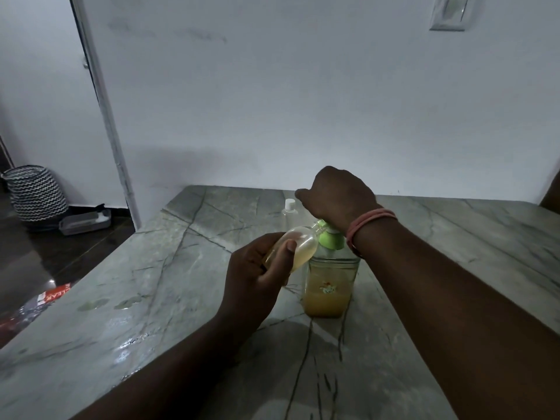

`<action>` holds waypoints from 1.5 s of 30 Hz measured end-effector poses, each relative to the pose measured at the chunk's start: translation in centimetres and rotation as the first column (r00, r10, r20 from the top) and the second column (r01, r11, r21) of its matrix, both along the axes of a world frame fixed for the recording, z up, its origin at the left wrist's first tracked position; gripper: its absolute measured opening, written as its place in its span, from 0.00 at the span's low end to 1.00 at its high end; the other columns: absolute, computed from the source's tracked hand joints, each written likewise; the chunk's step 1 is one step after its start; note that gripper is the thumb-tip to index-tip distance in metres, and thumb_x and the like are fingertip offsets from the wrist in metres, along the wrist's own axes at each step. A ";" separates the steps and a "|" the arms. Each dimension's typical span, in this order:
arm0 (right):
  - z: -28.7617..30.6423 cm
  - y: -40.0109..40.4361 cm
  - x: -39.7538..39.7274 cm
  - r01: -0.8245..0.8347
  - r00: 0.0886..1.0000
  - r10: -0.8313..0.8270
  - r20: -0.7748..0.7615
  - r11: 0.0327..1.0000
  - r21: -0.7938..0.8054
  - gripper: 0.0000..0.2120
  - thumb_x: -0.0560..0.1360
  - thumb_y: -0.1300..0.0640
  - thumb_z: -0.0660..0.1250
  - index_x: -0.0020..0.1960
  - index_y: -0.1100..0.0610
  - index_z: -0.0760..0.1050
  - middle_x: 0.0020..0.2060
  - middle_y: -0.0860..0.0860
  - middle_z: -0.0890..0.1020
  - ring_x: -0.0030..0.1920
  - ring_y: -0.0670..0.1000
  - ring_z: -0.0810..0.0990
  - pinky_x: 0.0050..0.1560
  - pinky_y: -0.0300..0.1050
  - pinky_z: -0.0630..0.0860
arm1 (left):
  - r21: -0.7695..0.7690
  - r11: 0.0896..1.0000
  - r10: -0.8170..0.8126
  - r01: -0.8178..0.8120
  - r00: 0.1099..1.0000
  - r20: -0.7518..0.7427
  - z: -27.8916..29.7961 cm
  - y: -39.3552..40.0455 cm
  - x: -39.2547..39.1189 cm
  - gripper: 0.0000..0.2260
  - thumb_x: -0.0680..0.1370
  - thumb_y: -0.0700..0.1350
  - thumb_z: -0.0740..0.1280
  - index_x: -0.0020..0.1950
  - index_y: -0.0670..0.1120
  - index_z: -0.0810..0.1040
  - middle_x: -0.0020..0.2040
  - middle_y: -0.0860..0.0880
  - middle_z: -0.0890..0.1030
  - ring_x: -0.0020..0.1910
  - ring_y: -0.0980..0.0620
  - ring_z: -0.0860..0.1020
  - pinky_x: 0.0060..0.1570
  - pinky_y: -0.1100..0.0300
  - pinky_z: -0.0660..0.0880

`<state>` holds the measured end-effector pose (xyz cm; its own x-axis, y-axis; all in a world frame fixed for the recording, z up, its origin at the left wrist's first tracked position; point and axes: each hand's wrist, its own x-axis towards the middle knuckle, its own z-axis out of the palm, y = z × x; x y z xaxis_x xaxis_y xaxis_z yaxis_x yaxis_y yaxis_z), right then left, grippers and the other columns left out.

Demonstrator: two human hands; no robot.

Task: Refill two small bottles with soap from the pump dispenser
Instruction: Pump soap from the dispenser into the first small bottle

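While soap is pumped, a small bottle is held tilted at the dispenser's nozzle.

On the grey veined desk (157,283) stands the clear pump dispenser (330,286), part full of amber soap, its green pump head under the right hand (336,198), whose wrist bends down over it; whether those fingers are curled or flat cannot be told from this side. The left hand (257,277) grips a small clear bottle (300,247), thumb across its side, mouth tipped up against the spout, some amber soap inside. A second small bottle with a white cap (289,207) stands just behind, near the wall.
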<state>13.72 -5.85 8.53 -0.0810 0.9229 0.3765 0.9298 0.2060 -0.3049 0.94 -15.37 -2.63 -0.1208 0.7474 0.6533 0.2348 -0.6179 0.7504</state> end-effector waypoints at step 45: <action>1.0 -0.3 -0.4 -0.031 0.991 0.030 0.127 0.999 0.011 0.15 0.75 0.46 0.65 0.36 0.54 0.68 0.34 0.50 0.73 0.39 0.55 0.74 0.40 0.44 0.68 | 0.012 1.000 0.000 0.000 1.000 0.002 0.4 -0.4 0.2 0.11 0.78 0.55 0.63 0.56 0.55 0.82 0.36 0.58 0.83 0.30 0.57 0.79 0.27 0.66 0.72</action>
<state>13.31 -6.16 9.57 -0.1570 0.9145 0.3729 0.9540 0.2380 -0.1822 1.09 -15.80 -2.20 -0.1221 0.7398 0.6617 0.2338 -0.6265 0.7436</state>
